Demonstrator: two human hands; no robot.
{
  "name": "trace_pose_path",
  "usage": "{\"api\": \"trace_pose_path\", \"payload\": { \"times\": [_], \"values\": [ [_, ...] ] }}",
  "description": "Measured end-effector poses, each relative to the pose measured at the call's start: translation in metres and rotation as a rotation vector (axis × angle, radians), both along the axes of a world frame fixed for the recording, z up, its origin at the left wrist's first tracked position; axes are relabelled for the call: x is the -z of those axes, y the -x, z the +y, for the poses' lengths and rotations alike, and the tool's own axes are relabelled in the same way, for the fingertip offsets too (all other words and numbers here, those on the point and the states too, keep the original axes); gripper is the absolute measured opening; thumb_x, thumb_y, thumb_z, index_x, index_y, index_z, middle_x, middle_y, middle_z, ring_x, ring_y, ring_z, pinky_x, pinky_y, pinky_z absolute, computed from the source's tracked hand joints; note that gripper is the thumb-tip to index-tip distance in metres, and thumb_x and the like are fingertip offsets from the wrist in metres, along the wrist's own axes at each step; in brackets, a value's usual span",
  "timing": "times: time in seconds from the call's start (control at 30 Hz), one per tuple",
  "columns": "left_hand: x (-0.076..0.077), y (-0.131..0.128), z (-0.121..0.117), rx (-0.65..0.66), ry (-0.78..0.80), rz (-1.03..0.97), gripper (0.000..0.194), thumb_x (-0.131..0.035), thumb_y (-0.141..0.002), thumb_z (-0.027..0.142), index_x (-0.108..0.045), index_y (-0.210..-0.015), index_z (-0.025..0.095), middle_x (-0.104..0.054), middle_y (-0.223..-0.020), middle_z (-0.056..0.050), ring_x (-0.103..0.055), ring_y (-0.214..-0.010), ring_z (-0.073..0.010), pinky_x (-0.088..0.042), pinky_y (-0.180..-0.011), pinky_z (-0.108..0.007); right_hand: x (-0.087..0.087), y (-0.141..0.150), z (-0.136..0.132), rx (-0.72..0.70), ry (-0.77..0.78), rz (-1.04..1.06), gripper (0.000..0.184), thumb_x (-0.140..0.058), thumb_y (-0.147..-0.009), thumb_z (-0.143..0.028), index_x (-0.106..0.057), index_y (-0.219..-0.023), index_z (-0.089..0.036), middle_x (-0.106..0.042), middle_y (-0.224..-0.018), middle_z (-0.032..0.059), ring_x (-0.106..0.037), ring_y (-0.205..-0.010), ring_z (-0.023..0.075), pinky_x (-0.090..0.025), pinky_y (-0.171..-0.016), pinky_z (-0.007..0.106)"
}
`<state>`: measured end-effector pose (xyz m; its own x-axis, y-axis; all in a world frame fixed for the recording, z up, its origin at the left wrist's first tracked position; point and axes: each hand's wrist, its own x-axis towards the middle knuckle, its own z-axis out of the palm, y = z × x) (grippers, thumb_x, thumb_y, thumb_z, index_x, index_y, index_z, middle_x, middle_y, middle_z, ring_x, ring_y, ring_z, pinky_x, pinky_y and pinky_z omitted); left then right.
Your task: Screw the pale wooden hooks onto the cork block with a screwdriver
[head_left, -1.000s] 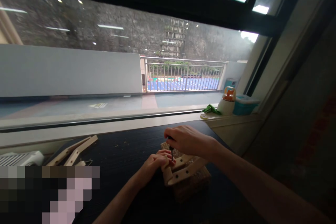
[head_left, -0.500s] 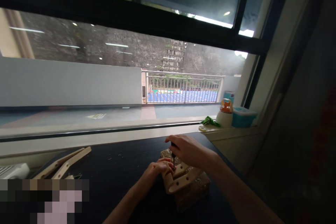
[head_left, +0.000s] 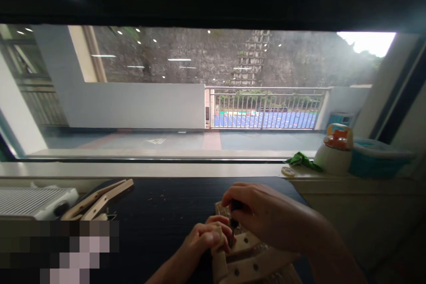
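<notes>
A pale wooden frame [head_left: 246, 266] with dark holes lies on a brown block wrapped in clear film [head_left: 218, 208] at the near right of the dark table. My right hand [head_left: 262, 213] is closed around the dark handle of a screwdriver [head_left: 235, 206]. Its shaft points down at the frame's left end, where the tip is hidden by fingers. Beside it, my left hand [head_left: 204, 239] is closed on the end of the wooden frame, fingers close to the shaft.
Loose wooden pieces with holes [head_left: 104, 197] lie at the table's left, near a white ribbed appliance [head_left: 36, 202]. On the sill stand a white and orange bottle [head_left: 334, 151], a green cloth [head_left: 302, 161] and a teal box [head_left: 379, 159]. Small crumbs [head_left: 159, 196] dot the table [head_left: 146, 226].
The view has levelled and shifted, so the hands and frame appear nearer and lower. My right hand still grips the screwdriver, and my left still holds the wooden frame.
</notes>
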<state>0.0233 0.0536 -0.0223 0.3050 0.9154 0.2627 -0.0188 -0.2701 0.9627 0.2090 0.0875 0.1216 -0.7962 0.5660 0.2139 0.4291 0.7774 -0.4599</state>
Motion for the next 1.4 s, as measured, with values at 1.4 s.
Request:
{"api": "trace_pose_path", "payload": {
  "times": [1.4],
  "values": [
    [0.001, 0.001, 0.001, -0.005, 0.016, -0.002, 0.035, -0.045, -0.080, 0.031, -0.076, -0.077, 0.016, -0.071, -0.091, -0.009, -0.045, -0.114, -0.0293, -0.023, -0.107, -0.043, 0.006, 0.000, 0.026, 0.122, 0.009, 0.026, 0.014, -0.061, -0.076, -0.031, -0.067, -0.084, -0.021, -0.060, -0.060, -0.0045, -0.049, -0.052, 0.0079, -0.033, -0.051, 0.021]
  ]
}}
